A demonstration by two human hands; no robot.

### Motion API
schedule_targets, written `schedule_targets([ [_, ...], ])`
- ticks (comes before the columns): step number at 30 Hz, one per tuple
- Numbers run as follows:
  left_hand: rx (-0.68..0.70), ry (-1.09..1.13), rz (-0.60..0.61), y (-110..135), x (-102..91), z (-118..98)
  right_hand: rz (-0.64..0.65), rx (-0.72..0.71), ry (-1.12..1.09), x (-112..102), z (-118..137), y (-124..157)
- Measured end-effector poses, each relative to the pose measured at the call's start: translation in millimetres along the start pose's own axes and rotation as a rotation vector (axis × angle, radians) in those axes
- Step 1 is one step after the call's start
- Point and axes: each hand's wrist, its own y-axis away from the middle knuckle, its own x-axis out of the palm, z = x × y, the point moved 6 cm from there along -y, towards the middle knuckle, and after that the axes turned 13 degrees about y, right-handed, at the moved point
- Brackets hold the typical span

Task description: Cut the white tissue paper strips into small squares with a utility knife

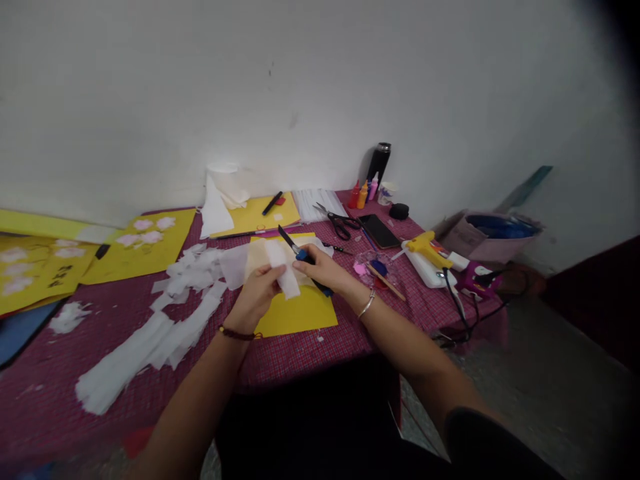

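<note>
My left hand (256, 298) pinches a small strip of white tissue paper (284, 269) above a yellow sheet (300, 310). My right hand (326, 268) is closed round the blue handles of a pair of scissors (296, 248), whose black blades point up and left, right beside the strip. Both hands hover over the middle of the table, which is covered in a magenta checked cloth (125, 313). Many cut white tissue pieces (165, 313) lie in a long heap to the left of my hands.
Yellow cards with pale flowers (145, 243) lie at the left. Behind are black scissors (340, 223), a phone (379, 231), small paint bottles (363, 193), a black flask (379, 163). A yellow glue gun (425, 247) with cables sits at the right edge; a basin (487, 233) stands on the floor.
</note>
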Motion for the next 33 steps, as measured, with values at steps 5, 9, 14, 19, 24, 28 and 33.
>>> schedule_targets([
  [5,0.068,0.23,-0.238,-11.6,-37.0,-31.1,0.019,-0.113,0.226,-3.3,1.2,5.0],
  [9,0.065,0.349,-0.331,-12.7,-50.7,-43.2,0.067,-0.196,0.401,2.0,3.8,10.0],
  [14,0.058,0.423,-0.355,-8.9,-51.5,-48.2,0.072,-0.22,0.588,3.0,5.9,13.0],
  [19,0.073,0.418,-0.358,-8.5,-51.3,-48.0,0.087,-0.228,0.701,4.2,7.8,13.9],
  [24,0.143,0.349,-0.358,-7.7,-48.3,-45.4,0.102,-0.23,0.753,4.7,8.6,14.2],
  [28,0.216,0.293,-0.381,-7.2,-48.9,-44.5,0.107,-0.231,0.772,5.4,8.4,13.7],
  [33,0.228,0.235,-0.384,-9.0,-50.1,-40.3,0.108,-0.227,0.796,6.8,7.9,13.5],
])
